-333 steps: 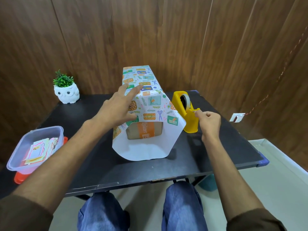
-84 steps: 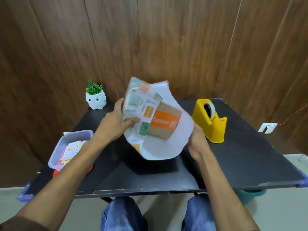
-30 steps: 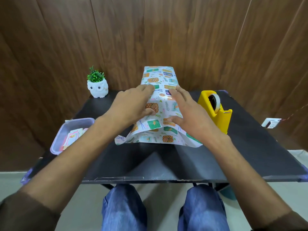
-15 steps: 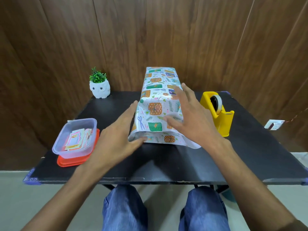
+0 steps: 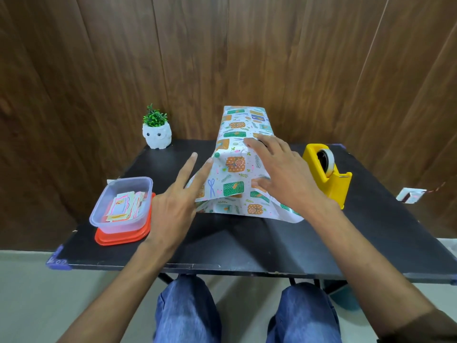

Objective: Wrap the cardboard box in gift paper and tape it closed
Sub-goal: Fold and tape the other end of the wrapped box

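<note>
Wood-panelled wall (image 5: 99, 70) backs a black table (image 5: 247, 243). Head view: a clear plastic tub (image 5: 99, 214), left side, holds printed paper slips (image 5: 122, 206) and sits on a red lid (image 5: 118, 240). White owl pot (image 5: 157, 136), rear left, holds a green plant (image 5: 155, 117). Yellow dispenser (image 5: 329, 184), right side, carries a tape roll (image 5: 327, 160). Gift paper (image 5: 237, 169) covers the cardboard box at table centre. Right hand (image 5: 284, 179): fingers spread, flat on the paper. Left hand (image 5: 173, 211): fingers straight, tips at the paper's left edge.

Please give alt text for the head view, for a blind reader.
The right hand lies flat on loosely draped gift paper on a black table; the open left hand is beside it. A yellow tape dispenser stands at right.
</note>
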